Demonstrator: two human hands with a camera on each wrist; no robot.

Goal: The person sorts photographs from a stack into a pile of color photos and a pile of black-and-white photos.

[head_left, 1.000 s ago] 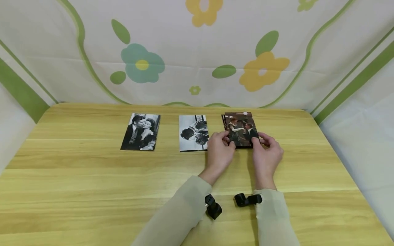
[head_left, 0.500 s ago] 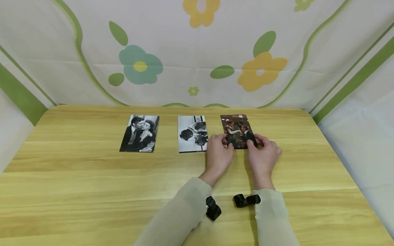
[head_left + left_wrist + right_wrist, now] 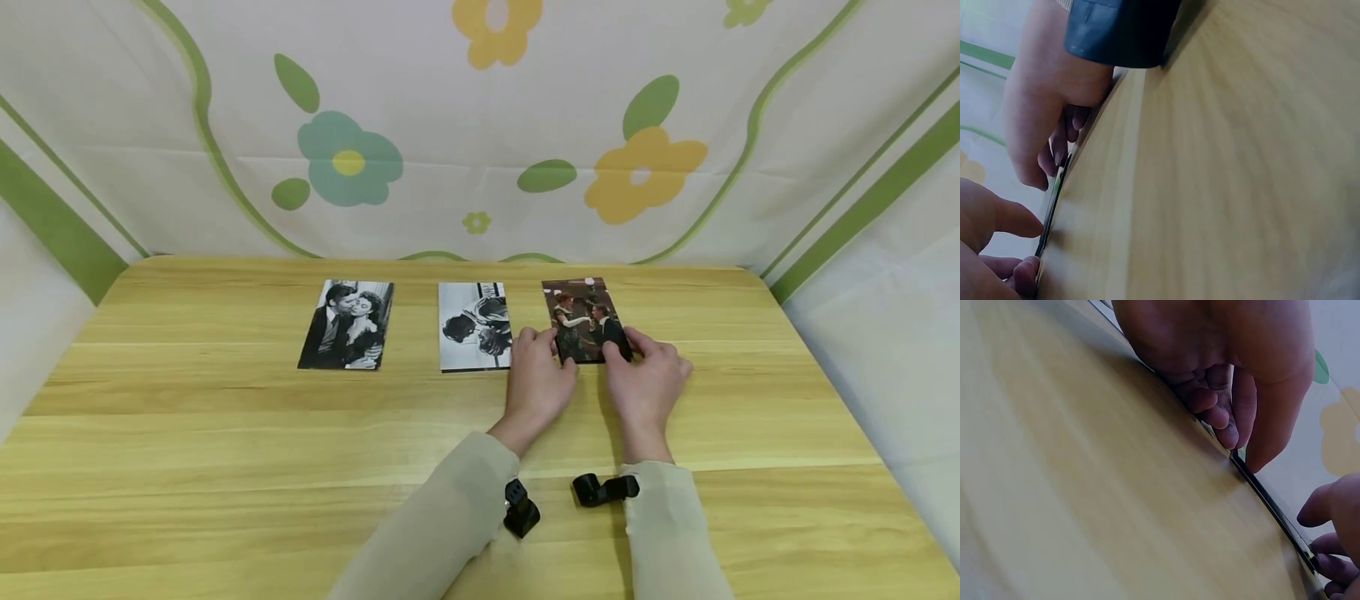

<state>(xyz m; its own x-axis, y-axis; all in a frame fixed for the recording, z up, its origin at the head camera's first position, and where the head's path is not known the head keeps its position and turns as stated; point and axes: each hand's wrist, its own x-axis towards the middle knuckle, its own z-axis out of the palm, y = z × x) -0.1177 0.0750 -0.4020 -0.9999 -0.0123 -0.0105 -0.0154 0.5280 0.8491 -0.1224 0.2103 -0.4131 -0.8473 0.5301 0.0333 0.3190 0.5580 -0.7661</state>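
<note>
A small stack of photo cards [image 3: 581, 317], topped by a colour picture of a couple, lies at the table's back right. My left hand [image 3: 538, 379] holds its left edge, fingers curled at the side and thumb at the near corner. My right hand [image 3: 647, 379] grips the right side, its thumb at the near right corner. Seen edge-on in the right wrist view, the stack [image 3: 1272, 509] is a thin dark line between the left hand [image 3: 1229, 362] and the right hand [image 3: 1341, 519]. The left wrist view also shows the stack's edge [image 3: 1054, 203] low on the wood.
A black-and-white photo card [image 3: 474, 325] lies just left of my left hand, with a dark edge beneath it. Further left is another black-and-white card [image 3: 345, 325] of a couple. Behind the wooden table [image 3: 262, 467] hangs a flowered white cloth [image 3: 465, 125].
The top colour card has shifted left and now covers the cards that stuck out beneath it. My right hand has come slightly left; the left thumb has moved slightly right along the near edge.
</note>
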